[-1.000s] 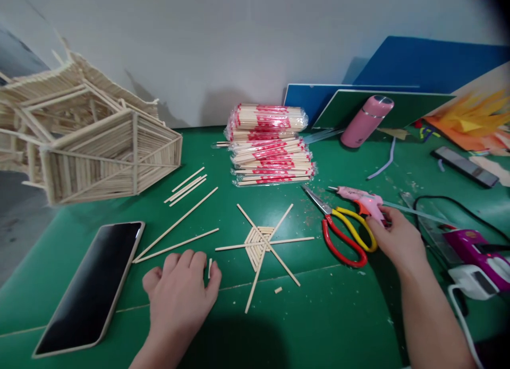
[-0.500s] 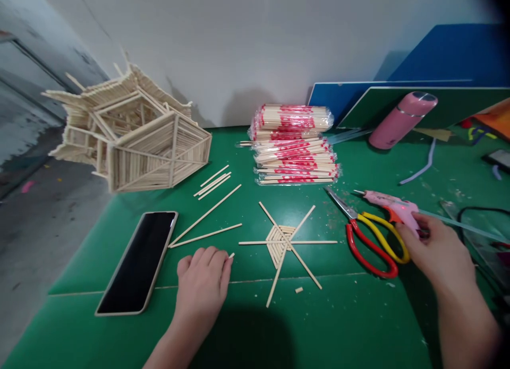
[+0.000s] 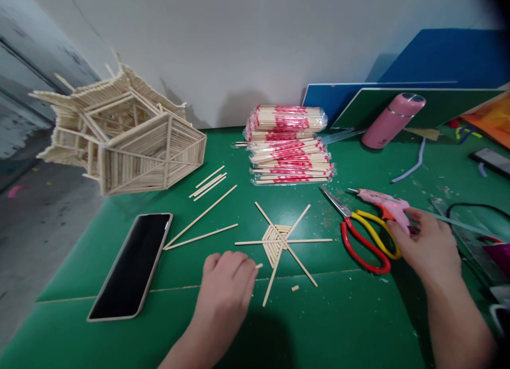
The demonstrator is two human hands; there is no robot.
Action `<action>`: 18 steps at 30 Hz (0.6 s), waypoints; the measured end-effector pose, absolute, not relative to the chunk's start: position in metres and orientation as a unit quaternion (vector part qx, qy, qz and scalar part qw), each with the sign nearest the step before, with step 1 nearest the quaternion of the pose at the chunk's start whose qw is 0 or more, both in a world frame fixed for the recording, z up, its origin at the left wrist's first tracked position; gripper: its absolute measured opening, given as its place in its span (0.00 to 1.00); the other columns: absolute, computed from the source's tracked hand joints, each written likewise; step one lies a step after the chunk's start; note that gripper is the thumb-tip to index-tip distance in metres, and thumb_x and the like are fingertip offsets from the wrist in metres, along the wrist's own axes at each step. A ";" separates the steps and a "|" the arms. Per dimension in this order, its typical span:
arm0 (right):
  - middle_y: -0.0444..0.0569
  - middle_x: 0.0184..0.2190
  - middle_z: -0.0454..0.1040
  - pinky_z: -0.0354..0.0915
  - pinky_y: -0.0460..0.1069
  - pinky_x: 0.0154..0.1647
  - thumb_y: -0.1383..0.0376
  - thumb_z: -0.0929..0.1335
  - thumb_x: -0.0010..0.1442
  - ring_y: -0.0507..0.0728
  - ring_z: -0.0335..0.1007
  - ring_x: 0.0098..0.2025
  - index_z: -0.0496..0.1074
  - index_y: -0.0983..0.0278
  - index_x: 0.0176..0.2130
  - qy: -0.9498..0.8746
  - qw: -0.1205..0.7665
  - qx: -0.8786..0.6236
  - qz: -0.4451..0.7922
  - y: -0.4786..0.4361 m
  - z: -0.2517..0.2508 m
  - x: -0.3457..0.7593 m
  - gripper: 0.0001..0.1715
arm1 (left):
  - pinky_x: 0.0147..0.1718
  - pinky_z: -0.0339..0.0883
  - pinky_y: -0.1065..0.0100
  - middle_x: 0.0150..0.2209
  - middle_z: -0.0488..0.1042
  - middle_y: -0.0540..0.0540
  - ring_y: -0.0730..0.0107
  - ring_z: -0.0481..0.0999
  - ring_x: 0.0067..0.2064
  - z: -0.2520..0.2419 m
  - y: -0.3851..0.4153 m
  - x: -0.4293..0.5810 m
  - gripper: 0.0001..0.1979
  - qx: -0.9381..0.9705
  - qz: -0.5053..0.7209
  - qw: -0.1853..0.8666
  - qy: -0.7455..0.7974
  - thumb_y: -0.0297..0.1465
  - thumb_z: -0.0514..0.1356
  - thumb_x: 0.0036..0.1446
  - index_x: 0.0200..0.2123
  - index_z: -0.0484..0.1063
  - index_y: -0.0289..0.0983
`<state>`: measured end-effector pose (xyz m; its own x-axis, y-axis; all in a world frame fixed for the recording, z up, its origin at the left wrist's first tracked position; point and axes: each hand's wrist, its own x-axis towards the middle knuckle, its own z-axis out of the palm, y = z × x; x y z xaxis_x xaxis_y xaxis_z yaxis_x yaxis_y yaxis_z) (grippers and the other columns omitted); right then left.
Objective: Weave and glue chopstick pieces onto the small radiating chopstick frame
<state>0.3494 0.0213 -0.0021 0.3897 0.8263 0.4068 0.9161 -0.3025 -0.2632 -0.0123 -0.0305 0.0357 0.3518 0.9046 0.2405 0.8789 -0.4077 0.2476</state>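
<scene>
My left hand [image 3: 229,286] is closed, pinching a short stick piece [image 3: 258,266] whose tip pokes out past the fingers. Just right of it lies a six-armed star of crossed wooden sticks [image 3: 303,241], with shorter sticks filling its left and upper gaps like a web. A small cut stub [image 3: 295,288] rests below the star. On the right, my right hand [image 3: 428,241] has its fingers around the handle of a pink glue gun [image 3: 384,199], its nozzle pointing left. Scissors [image 3: 366,236] with red and yellow handles lie beside the gun.
A lantern-like stick structure [image 3: 151,156] stands at the back left, above a phone [image 3: 131,265]. Loose sticks [image 3: 203,233] lie near the phone. Wrapped stick bundles [image 3: 290,146] are stacked at the back, with a pink bottle [image 3: 393,120] and boards [image 3: 434,101] to their right.
My left hand has moved right with the short stick piece, closer to the star. My right hand stays on the glue gun. The whole view has shifted slightly.
</scene>
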 end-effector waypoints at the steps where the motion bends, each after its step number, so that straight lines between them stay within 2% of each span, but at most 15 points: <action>1: 0.60 0.29 0.70 0.59 0.55 0.28 0.53 0.67 0.46 0.66 0.66 0.36 0.69 0.69 0.43 -0.534 0.240 -0.803 -0.116 0.021 0.001 0.344 0.29 | 0.35 0.53 0.64 0.27 0.70 0.49 0.70 0.67 0.30 0.036 -0.029 -0.004 0.12 0.828 0.161 0.051 0.535 0.24 0.48 0.56 0.28 0.69 0.37; 3: 0.61 0.34 0.70 0.59 0.56 0.34 0.56 0.67 0.47 0.66 0.63 0.42 0.66 0.69 0.46 -0.517 0.277 -0.800 -0.127 0.017 0.009 0.326 0.29 | 0.36 0.52 0.63 0.27 0.69 0.50 0.70 0.66 0.30 0.035 -0.025 0.010 0.10 0.847 0.147 0.064 0.507 0.24 0.49 0.55 0.28 0.68 0.38; 5: 0.58 0.39 0.69 0.62 0.52 0.34 0.59 0.66 0.51 0.60 0.66 0.38 0.63 0.66 0.49 -0.546 0.357 -0.756 -0.064 0.012 0.019 0.300 0.25 | 0.37 0.51 0.62 0.29 0.69 0.49 0.68 0.65 0.32 0.031 -0.019 0.020 0.07 0.865 0.121 0.060 0.484 0.24 0.51 0.55 0.30 0.68 0.37; 7: 0.50 0.34 0.70 0.63 0.52 0.37 0.62 0.65 0.53 0.55 0.66 0.34 0.66 0.61 0.44 -0.610 0.390 -0.689 0.018 0.007 0.028 0.270 0.17 | 0.37 0.50 0.62 0.30 0.69 0.49 0.67 0.65 0.33 0.026 -0.012 0.024 0.06 0.876 0.096 0.048 0.469 0.24 0.52 0.54 0.31 0.67 0.37; 12: 0.48 0.34 0.68 0.63 0.49 0.37 0.68 0.64 0.54 0.53 0.64 0.37 0.68 0.61 0.39 -0.767 0.302 -0.523 0.215 0.001 0.037 0.209 0.10 | 0.35 0.50 0.60 0.28 0.68 0.49 0.67 0.64 0.31 0.019 -0.004 0.025 0.06 0.888 0.085 0.022 0.451 0.23 0.51 0.54 0.30 0.67 0.37; 15: 0.47 0.31 0.67 0.61 0.49 0.34 0.67 0.64 0.54 0.54 0.63 0.35 0.70 0.61 0.37 -0.810 0.221 -0.483 0.249 0.004 0.033 0.194 0.09 | 0.38 0.49 0.58 0.27 0.67 0.50 0.68 0.64 0.31 0.017 -0.005 0.022 0.07 0.886 0.084 0.050 0.454 0.23 0.51 0.54 0.29 0.66 0.37; 18: 0.46 0.29 0.67 0.58 0.48 0.32 0.66 0.63 0.56 0.53 0.61 0.33 0.71 0.61 0.35 -0.833 0.188 -0.460 0.241 0.007 0.027 0.190 0.08 | 0.39 0.48 0.59 0.28 0.66 0.51 0.70 0.64 0.31 0.018 -0.006 0.018 0.09 0.880 0.092 0.078 0.459 0.22 0.49 0.55 0.29 0.66 0.38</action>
<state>0.1898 0.0066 0.0269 -0.5057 0.8578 0.0916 0.6761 0.4601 -0.5756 0.0185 -0.0055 0.0183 0.5610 0.8229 0.0900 0.7944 -0.5657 0.2210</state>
